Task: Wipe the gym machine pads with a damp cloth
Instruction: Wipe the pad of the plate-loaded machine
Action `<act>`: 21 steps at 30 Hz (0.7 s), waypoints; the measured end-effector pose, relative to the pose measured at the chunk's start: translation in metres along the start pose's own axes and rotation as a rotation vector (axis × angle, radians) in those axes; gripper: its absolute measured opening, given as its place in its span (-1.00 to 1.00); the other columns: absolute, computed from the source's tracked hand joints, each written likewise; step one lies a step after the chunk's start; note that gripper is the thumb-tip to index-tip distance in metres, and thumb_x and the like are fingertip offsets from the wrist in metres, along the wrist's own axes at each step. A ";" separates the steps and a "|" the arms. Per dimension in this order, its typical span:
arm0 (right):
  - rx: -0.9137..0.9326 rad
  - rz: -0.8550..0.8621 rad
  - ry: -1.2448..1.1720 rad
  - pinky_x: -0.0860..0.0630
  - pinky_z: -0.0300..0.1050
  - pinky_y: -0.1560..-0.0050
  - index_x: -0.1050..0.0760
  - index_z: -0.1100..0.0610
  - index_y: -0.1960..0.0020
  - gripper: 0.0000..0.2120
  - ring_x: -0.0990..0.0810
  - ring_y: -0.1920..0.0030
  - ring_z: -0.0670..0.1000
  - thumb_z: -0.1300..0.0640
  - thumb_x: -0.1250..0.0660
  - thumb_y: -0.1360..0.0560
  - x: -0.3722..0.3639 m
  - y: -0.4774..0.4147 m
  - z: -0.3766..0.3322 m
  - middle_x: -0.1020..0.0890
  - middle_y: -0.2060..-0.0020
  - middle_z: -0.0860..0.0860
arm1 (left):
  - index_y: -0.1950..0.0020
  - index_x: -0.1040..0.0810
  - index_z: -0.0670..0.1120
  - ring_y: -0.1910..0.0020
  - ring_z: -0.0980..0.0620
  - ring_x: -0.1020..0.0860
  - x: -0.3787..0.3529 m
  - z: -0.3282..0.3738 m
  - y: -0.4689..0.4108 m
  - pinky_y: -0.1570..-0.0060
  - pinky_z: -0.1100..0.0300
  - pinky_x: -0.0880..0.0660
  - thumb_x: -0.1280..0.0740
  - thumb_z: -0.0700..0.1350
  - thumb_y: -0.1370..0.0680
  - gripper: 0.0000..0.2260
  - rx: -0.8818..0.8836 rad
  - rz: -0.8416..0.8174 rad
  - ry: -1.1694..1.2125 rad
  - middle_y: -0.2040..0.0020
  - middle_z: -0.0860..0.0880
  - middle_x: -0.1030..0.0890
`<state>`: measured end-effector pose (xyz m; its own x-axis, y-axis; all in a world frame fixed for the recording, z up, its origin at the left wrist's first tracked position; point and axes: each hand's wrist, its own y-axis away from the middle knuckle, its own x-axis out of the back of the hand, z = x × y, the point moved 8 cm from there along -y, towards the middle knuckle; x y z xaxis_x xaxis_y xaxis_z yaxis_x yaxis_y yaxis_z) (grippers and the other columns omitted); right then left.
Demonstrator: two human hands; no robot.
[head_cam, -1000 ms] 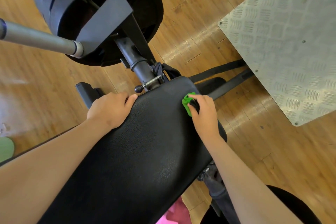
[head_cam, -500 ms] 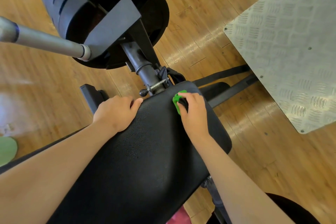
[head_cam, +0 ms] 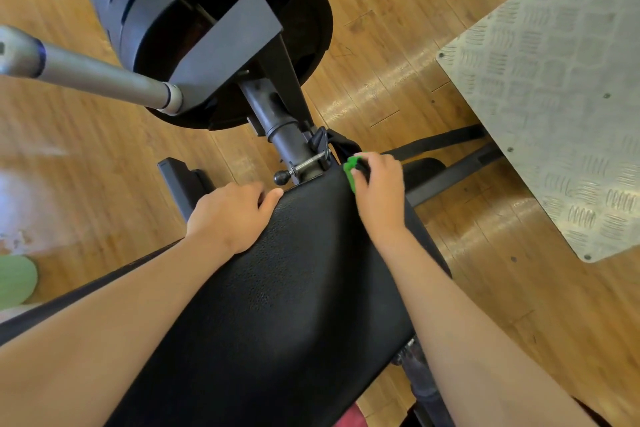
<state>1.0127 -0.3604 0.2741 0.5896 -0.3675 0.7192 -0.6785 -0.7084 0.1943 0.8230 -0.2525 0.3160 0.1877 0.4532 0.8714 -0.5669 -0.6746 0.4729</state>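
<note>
moved: right hand [head_cam: 379, 198] slid the cloth [head_cam: 352, 173] up the pad [head_cam: 287, 288] to its far right corner, right by the post [head_cam: 287, 142]
right hand: fingers curled tight around the cloth, only a green bit poking out at the fingertips
left hand [head_cam: 230, 215]: lying flat, fingers together, on the pad's far left edge near the knob [head_cam: 281, 177], steadying it
cloth: soft, light and bunched up, so I'd guess it works best balled in the palm and pressed down
pad: firm, grainy vinyl, probably a bit slick when damp, mostly still to wipe imo
behind: weight plates [head_cam: 207, 28] and bar [head_cam: 90, 74]
</note>
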 end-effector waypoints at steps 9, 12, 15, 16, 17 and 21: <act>0.318 -0.151 -0.037 -0.26 -0.30 -0.09 -0.51 0.16 -0.21 -0.72 -0.40 -0.16 0.02 0.24 -0.35 -0.51 -0.019 0.016 -0.035 -0.53 -0.10 0.07 | 0.12 -0.48 -0.01 0.35 0.04 -0.50 0.002 0.000 0.001 0.42 0.17 -0.35 0.06 0.29 -0.59 -0.52 0.019 0.028 -0.036 0.35 0.02 -0.51; 0.212 -0.115 0.041 -0.21 -0.31 -0.08 -0.50 0.15 -0.24 -0.73 -0.39 -0.18 0.02 0.20 -0.31 -0.55 -0.011 -0.014 -0.004 -0.54 -0.14 0.07 | 0.09 -0.45 0.00 0.34 0.06 -0.50 0.002 0.000 0.002 0.42 0.18 -0.35 0.05 0.34 -0.56 -0.51 0.026 0.017 -0.041 0.32 0.03 -0.52; 0.089 -0.084 0.121 -0.27 -0.26 -0.08 -0.48 0.16 -0.25 -0.74 -0.39 -0.18 0.03 0.19 -0.29 -0.57 0.000 -0.037 0.027 -0.55 -0.15 0.08 | 0.07 -0.45 -0.01 0.32 0.06 -0.51 0.002 0.001 0.002 0.41 0.20 -0.38 0.06 0.38 -0.53 -0.48 0.029 0.003 -0.051 0.30 0.03 -0.52; 0.068 -0.081 0.137 -0.31 -0.22 -0.08 -0.48 0.17 -0.25 -0.74 -0.40 -0.17 0.04 0.19 -0.28 -0.57 0.001 -0.041 0.032 -0.55 -0.15 0.09 | 0.07 -0.45 -0.01 0.32 0.06 -0.51 0.002 0.001 0.002 0.42 0.20 -0.37 0.06 0.38 -0.53 -0.47 0.031 0.003 -0.060 0.29 0.03 -0.52; 0.064 -0.080 0.145 -0.33 -0.20 -0.08 -0.48 0.17 -0.25 -0.74 -0.40 -0.16 0.05 0.19 -0.29 -0.57 0.002 -0.042 0.032 -0.55 -0.14 0.09 | 0.06 -0.45 -0.01 0.31 0.05 -0.51 0.003 0.001 0.002 0.42 0.19 -0.36 0.06 0.38 -0.53 -0.47 0.032 0.004 -0.071 0.29 0.03 -0.52; 0.258 -0.167 0.095 -0.25 -0.23 -0.06 -0.51 0.16 -0.21 -0.75 -0.42 -0.14 0.06 0.21 -0.32 -0.54 -0.019 -0.026 -0.022 -0.56 -0.10 0.09 | 0.05 -0.45 -0.02 0.28 0.00 -0.53 0.002 0.002 0.003 0.37 0.14 -0.41 0.07 0.38 -0.53 -0.46 0.036 0.022 -0.095 0.28 0.02 -0.52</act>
<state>1.0092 -0.3213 0.2700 0.6314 -0.1840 0.7533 -0.4351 -0.8882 0.1478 0.8235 -0.2545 0.3198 0.2514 0.3815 0.8895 -0.5432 -0.7050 0.4560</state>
